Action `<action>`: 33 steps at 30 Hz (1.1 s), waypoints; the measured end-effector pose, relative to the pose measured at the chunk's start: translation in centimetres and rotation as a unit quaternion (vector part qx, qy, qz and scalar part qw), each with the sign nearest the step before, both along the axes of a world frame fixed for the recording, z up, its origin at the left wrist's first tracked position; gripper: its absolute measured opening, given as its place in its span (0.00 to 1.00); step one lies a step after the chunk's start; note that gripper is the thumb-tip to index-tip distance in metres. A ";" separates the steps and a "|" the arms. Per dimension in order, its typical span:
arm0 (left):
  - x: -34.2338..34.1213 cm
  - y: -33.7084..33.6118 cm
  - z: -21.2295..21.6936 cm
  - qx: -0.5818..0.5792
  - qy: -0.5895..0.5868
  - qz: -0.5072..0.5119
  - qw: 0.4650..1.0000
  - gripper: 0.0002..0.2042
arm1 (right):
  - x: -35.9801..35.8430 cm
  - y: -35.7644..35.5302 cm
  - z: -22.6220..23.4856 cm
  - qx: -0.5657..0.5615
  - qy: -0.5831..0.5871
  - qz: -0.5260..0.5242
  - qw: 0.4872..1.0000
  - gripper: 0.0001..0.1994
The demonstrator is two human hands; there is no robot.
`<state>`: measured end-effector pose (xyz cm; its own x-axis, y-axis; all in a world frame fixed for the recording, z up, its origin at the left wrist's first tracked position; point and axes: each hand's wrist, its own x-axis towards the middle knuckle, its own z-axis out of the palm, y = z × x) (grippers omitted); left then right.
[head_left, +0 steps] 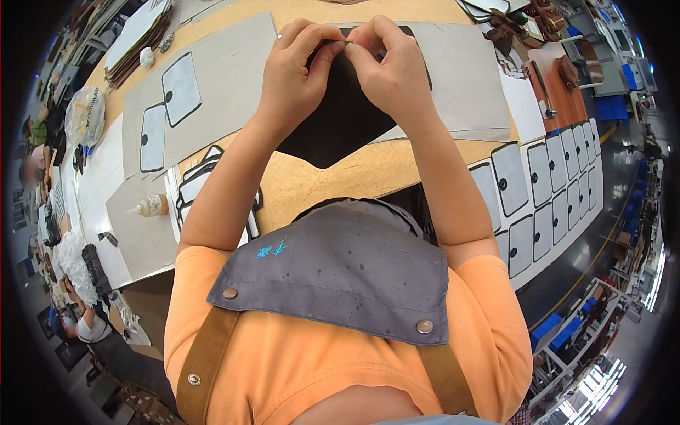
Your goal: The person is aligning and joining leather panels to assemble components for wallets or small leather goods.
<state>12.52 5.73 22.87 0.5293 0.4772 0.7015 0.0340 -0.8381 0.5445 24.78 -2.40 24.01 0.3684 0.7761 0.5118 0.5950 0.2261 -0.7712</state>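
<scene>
My left hand (294, 78) and my right hand (397, 78) meet over the far part of the table, thumbs and forefingers pinched together tip to tip. Whatever is between the fingertips is too small to make out. Beneath them lies a black flat panel (329, 134) with rounded corners; its far part is mostly covered by my hands. The near corner of this panel rests over the tan tabletop (312, 184). A grey sheet (467, 85) extends to the right of my right hand.
On the left are two pale dark-rimmed panels (182, 88), a small nozzle bottle (152, 206) and a plastic bag (85, 117). Rows of similar panels (510, 177) line the right side. A hammer (544, 92) lies on a reddish board (563, 95). Another person (92, 326) is at far left.
</scene>
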 end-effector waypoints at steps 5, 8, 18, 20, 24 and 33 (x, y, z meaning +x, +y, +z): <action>0.5 0.0 0.4 0.052 0.042 0.023 0.997 0.04 | -0.4 -0.2 0.3 -0.002 0.001 -0.021 1.000 0.03; 0.4 0.2 1.0 -0.014 0.060 -0.026 0.998 0.03 | -0.3 -0.5 0.5 -0.013 0.003 -0.013 1.000 0.04; 0.1 2.4 3.8 -0.028 0.078 -0.158 0.984 0.03 | 5.0 -3.0 4.4 0.069 -0.194 0.006 0.979 0.10; 0.4 3.1 5.1 -0.040 0.084 -0.214 0.972 0.04 | 5.4 -3.4 5.5 0.060 -0.255 0.083 0.962 0.19; 1.5 4.1 6.4 -0.152 0.054 -0.399 0.902 0.06 | 6.3 -3.6 7.2 0.091 -0.327 0.128 0.932 0.22; 5.1 0.7 3.2 -0.428 -0.012 -0.614 0.663 0.11 | 5.6 -4.5 10.3 0.056 -0.392 0.203 0.895 0.14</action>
<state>17.61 6.48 26.10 0.8809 -0.0733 0.4675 -0.4061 0.3902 0.8264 30.35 -6.88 34.30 -0.4394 0.6918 0.5730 0.7947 0.5968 -0.1111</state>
